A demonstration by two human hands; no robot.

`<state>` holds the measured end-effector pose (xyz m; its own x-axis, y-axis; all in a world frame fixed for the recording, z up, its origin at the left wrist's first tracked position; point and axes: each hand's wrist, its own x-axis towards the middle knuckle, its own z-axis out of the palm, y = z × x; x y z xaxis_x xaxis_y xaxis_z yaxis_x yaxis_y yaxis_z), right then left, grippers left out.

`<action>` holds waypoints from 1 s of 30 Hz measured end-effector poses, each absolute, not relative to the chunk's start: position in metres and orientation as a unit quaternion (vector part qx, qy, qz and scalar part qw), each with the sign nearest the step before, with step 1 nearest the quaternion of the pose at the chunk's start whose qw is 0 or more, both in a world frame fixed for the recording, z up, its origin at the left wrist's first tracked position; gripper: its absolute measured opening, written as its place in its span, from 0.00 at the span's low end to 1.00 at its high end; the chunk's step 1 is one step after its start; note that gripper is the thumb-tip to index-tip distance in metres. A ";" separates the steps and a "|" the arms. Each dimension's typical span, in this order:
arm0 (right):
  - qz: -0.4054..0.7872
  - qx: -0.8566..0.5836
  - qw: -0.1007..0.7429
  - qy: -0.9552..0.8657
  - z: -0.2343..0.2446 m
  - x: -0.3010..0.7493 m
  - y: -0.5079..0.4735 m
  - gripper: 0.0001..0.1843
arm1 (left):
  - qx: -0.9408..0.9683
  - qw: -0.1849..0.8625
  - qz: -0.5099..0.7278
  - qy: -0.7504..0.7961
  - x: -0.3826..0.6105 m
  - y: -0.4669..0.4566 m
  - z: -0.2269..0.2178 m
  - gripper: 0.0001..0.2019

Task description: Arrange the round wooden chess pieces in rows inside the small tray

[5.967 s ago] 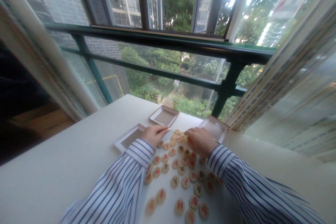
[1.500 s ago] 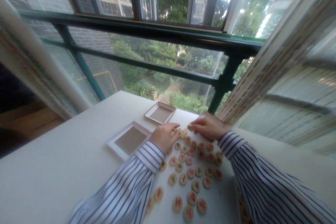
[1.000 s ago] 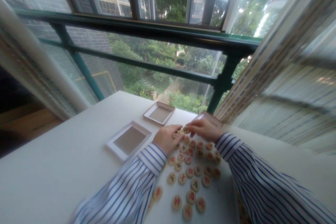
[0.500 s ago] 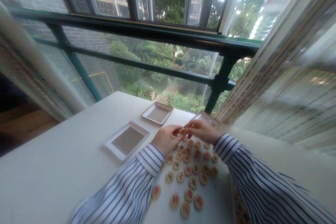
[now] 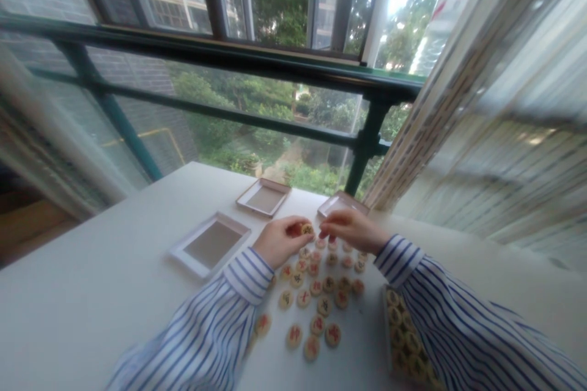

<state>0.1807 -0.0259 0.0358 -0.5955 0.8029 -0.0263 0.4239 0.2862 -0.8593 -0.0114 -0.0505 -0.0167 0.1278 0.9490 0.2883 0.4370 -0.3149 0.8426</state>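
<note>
My left hand (image 5: 282,239) pinches a round xiangqi piece (image 5: 307,230) with a dark character between thumb and fingers. Just to the right hovers my right hand (image 5: 355,230), its fingers bent and a little apart, with no piece visible in them. Below both hands, several xiangqi pieces (image 5: 316,287) with red or dark characters lie scattered on the white table (image 5: 114,293). By my right forearm stands an open box (image 5: 389,333) with rows of pieces in it, partly covered by the sleeve.
Two shallow box lids or trays, a nearer one (image 5: 211,244) and a farther one (image 5: 263,197), lie left of the hands. Another shallow tray (image 5: 343,201) sits behind my right hand. A green railing (image 5: 229,61) and window run along the far side; a curtain (image 5: 481,165) hangs at right.
My right hand has come away from the piece, which stays in my left hand. The view has shifted a little right, showing more of the piece-filled box.
</note>
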 end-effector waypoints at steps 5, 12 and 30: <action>0.444 -0.411 0.256 -0.754 0.047 0.199 -0.049 0.16 | 0.716 0.272 0.407 0.498 -0.009 -0.056 -0.014 0.17; 0.415 -0.428 0.304 -0.743 0.054 0.242 -0.073 0.16 | 0.753 0.230 0.382 0.485 0.006 -0.071 -0.009 0.14; 0.394 -0.469 0.355 -0.706 0.037 0.297 -0.143 0.15 | 0.751 0.293 0.379 0.454 0.067 -0.126 0.006 0.14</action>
<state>0.2975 -0.1427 0.0371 -0.3078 0.9421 0.1330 0.3826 0.2505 -0.8893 0.0666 -0.1262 0.0056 0.3000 0.9043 0.3036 0.4600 -0.4159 0.7845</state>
